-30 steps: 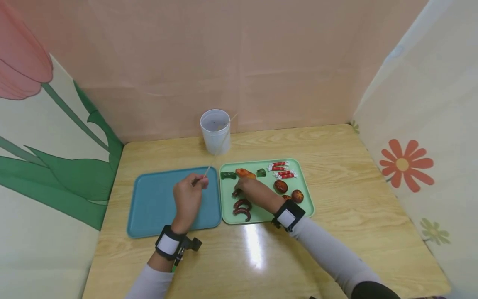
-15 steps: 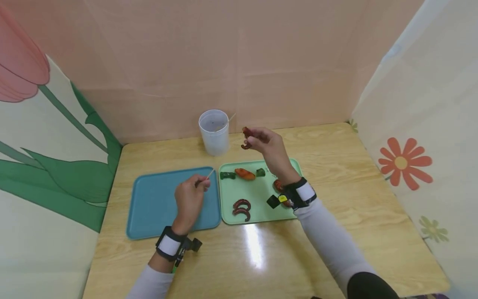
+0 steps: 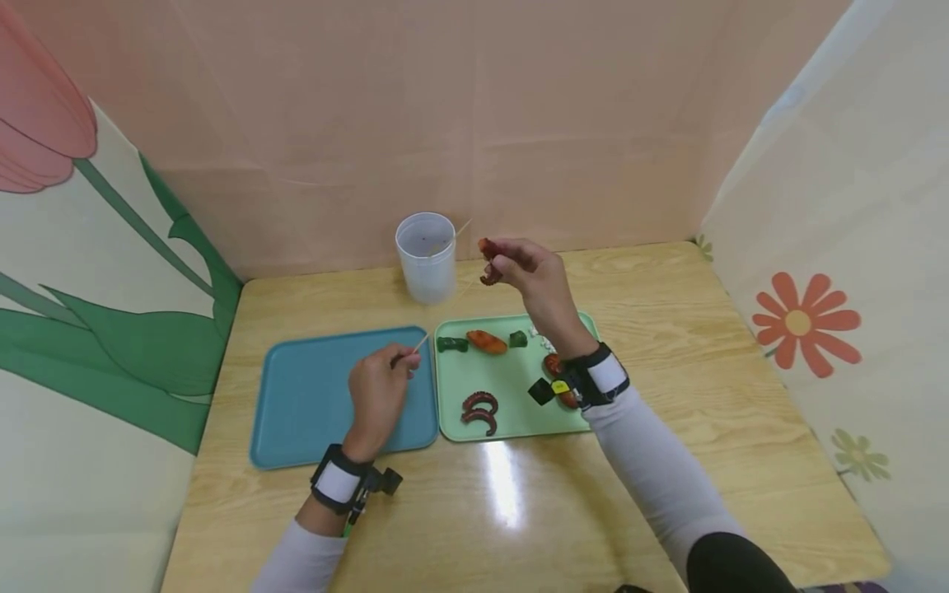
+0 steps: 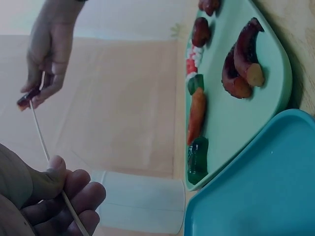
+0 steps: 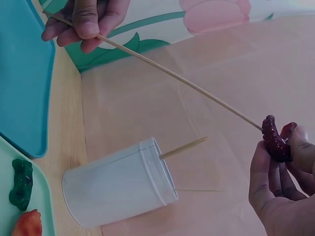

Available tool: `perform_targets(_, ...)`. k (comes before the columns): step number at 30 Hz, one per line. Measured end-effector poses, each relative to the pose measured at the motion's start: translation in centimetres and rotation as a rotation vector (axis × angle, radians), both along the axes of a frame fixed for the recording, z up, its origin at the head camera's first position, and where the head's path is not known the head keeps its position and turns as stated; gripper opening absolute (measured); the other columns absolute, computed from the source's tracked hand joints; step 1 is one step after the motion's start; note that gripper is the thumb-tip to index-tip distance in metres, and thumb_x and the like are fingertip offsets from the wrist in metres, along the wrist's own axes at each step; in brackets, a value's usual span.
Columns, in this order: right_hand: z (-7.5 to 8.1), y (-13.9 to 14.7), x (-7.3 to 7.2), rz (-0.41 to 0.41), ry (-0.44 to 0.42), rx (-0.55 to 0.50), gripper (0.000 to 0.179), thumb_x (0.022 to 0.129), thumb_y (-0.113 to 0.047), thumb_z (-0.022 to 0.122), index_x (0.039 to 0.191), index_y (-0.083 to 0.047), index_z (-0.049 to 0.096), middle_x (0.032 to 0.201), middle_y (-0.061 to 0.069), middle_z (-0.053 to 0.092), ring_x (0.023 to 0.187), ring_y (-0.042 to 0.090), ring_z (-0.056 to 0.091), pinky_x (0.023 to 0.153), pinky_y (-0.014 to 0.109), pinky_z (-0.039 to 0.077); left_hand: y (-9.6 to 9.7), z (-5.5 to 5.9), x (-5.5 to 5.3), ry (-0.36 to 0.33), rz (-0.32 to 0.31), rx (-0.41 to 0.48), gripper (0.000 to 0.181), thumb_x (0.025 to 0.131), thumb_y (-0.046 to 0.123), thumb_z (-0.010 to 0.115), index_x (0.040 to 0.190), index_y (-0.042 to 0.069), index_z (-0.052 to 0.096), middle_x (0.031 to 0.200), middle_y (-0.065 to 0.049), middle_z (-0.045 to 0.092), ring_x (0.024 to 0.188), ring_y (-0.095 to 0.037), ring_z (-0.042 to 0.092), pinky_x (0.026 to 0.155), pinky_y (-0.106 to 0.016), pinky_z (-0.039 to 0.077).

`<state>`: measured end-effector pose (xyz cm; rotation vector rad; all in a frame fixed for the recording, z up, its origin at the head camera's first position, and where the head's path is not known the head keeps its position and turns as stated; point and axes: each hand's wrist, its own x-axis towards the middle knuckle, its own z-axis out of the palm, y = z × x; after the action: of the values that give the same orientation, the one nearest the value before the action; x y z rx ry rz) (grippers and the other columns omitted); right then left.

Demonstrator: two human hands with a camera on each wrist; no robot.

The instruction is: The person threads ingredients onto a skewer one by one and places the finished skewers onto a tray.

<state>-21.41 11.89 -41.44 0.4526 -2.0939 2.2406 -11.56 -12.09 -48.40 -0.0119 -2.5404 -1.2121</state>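
My left hand (image 3: 376,399) pinches a thin bamboo skewer (image 5: 182,78) above the blue tray's right side. The skewer slants up and away to my right hand (image 3: 547,292), raised over the far side of the green tray (image 3: 511,403). That hand pinches a dark red, curled octopus tentacle (image 5: 274,140) between thumb and fingers. In the right wrist view the skewer's far end meets the tentacle; whether it has pierced it I cannot tell. Two similar tentacles (image 4: 248,54) lie near the front left of the green tray.
The blue tray (image 3: 311,403) stands left of the green one. Green pepper-like pieces (image 3: 452,344), an orange piece (image 3: 487,342), brown mushroom-like caps (image 3: 552,365) and red-white sticks (image 4: 191,65) lie on the green tray. Behind, a white cup (image 3: 426,276) holds more skewers (image 5: 184,147).
My right hand has lifted a tentacle off the green tray and brought it up and away to the skewer's far end. The left hand keeps its grip, the skewer's angle slightly changed.
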Motion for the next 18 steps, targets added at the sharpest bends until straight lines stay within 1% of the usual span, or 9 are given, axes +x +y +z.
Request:
perform_targets(4, 0.2, 0.0, 0.0, 0.025, -0.009, 0.022, 0.033, 0.099, -0.019, 0.066, 0.129, -0.006, 0.068, 0.124, 0.011, 0.071, 0.098, 0.026, 0.067, 0.089, 0.030, 0.060, 0.0, 0.1, 0.0, 0.002, 0.000, -0.010, 0.010, 0.091, 0.018, 0.077, 0.093, 0.009, 0.080, 0.082, -0.004, 0.079, 0.065, -0.012, 0.073, 0.056, -0.033, 0.057)
perform_targets(7, 0.2, 0.0, 0.1, 0.051, -0.051, 0.028, 0.032, 0.098, -0.019, 0.068, 0.127, -0.006, 0.069, 0.124, 0.010, 0.072, 0.099, 0.031, 0.066, 0.090, 0.031, 0.060, 0.0, 0.2, 0.1, 0.002, -0.001, -0.012, 0.011, 0.091, 0.019, 0.077, 0.093, 0.009, 0.080, 0.082, -0.005, 0.079, 0.064, -0.012, 0.073, 0.056, -0.033, 0.057)
perform_targets(9, 0.2, -0.1, 0.2, 0.068, -0.097, 0.027, 0.027, 0.097, -0.018, 0.070, 0.121, -0.007, 0.071, 0.121, 0.009, 0.072, 0.097, 0.030, 0.068, 0.091, 0.031, 0.059, 0.0, 0.3, 0.1, 0.007, 0.000, -0.012, 0.011, 0.091, 0.019, 0.077, 0.093, 0.009, 0.080, 0.081, -0.005, 0.079, 0.064, -0.012, 0.072, 0.056, -0.032, 0.057)
perform_targets(12, 0.2, -0.4, 0.5, 0.115, -0.160, 0.018, 0.016, 0.096, -0.015, 0.072, 0.109, -0.006, 0.072, 0.121, 0.009, 0.070, 0.093, 0.026, 0.072, 0.094, 0.034, 0.058, 0.2, 0.6, 0.0, 0.041, -0.008, -0.007, 0.012, 0.091, 0.019, 0.077, 0.093, 0.007, 0.080, 0.080, -0.005, 0.079, 0.063, -0.012, 0.072, 0.056, -0.032, 0.057)
perform_targets(15, -0.1, -1.2, 0.9, 0.146, -0.195, 0.036, 0.007, 0.095, -0.012, 0.073, 0.100, -0.007, 0.071, 0.119, 0.009, 0.070, 0.089, 0.023, 0.075, 0.097, 0.036, 0.056, 0.5, 1.1, -0.1, 0.075, -0.016, 0.001, 0.013, 0.091, 0.019, 0.077, 0.093, 0.006, 0.080, 0.080, -0.005, 0.079, 0.063, -0.013, 0.072, 0.055, -0.033, 0.057)
perform_targets(18, -0.6, -2.1, 1.3, 0.156, -0.217, 0.067, 0.006, 0.095, -0.011, 0.073, 0.099, -0.007, 0.071, 0.115, 0.010, 0.072, 0.088, 0.022, 0.076, 0.096, 0.035, 0.057, 0.9, 1.7, -0.3, 0.084, -0.018, 0.012, 0.014, 0.091, 0.019, 0.077, 0.094, 0.006, 0.080, 0.082, -0.006, 0.079, 0.062, -0.013, 0.073, 0.056, -0.032, 0.058)
